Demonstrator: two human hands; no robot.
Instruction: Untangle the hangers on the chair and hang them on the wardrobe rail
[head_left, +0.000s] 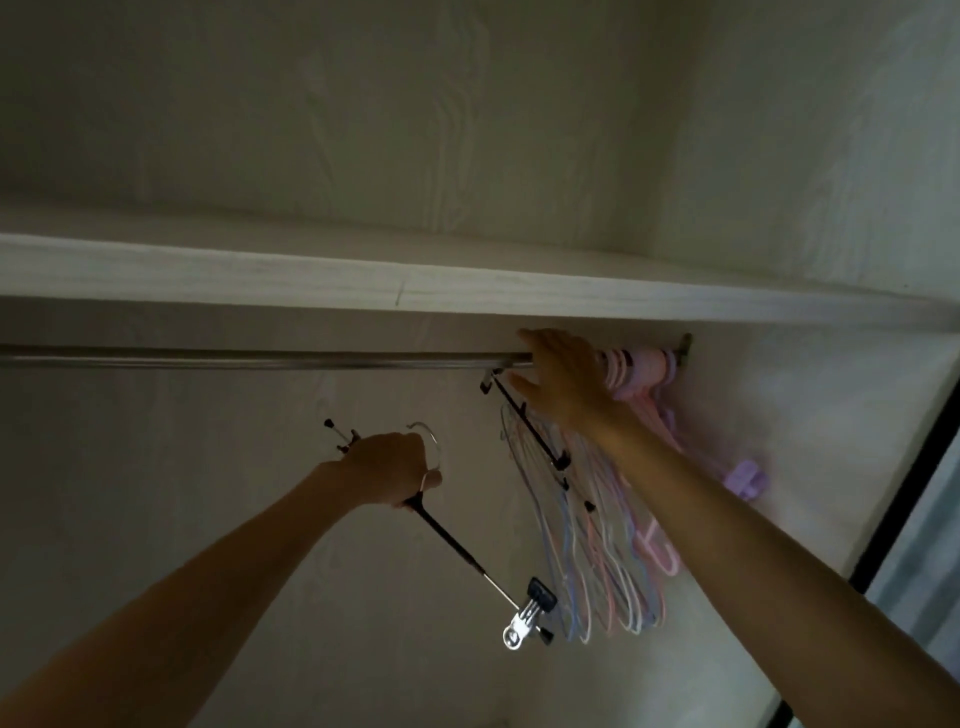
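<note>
The wardrobe interior is dim. The right hand covers the stretch of rail where it meets the hung hangers, so the hooks nearest it cannot be seen, and whether the fingers touch the rail or only the hangers cannot be told. The rail's left end runs out of the picture. The hooks of the pastel hangers blur into one pink mass at the rail's right end, too smeared to count. A purple hanger against the side wall is half hidden behind the right forearm.

The right arm reaches up and across, its hand spread with straight fingers laid over the rail and against the bunch of hangers, thumb below; this grip is apart, not clamped on anything. A black clip hanger hangs tilted just beneath that hand.

The left hand is raised below the rail, fingers curled round the middle of a second clip hanger at the base of its metal hook; that grip is clamped on it. The bar slants down to the right, ending in a shiny metal clip close to the pastel hangers' lower edges.

A shelf sits just above the rail, leaving a narrow gap. Left of the right hand the rail is bare.
</note>
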